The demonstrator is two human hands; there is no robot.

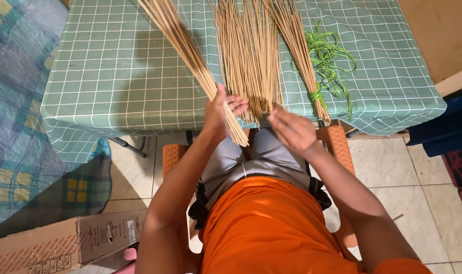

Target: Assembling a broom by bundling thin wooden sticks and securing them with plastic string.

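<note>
My left hand (220,112) grips a bundle of thin tan sticks (186,50) near its lower end; the bundle slants up to the left over the table. My right hand (290,130) hovers with fingers apart at the near ends of a loose pile of the same sticks (249,56) lying on the green checked tablecloth (114,66). It holds nothing that I can see. A third bundle of sticks (299,50) lies to the right, tied near its end with green string (330,58).
I sit on an orange woven chair (338,144) at the table's front edge. A cardboard box (63,246) lies on the tiled floor at lower left. A blue checked cloth (13,116) covers the left side. A brown board (444,35) stands at upper right.
</note>
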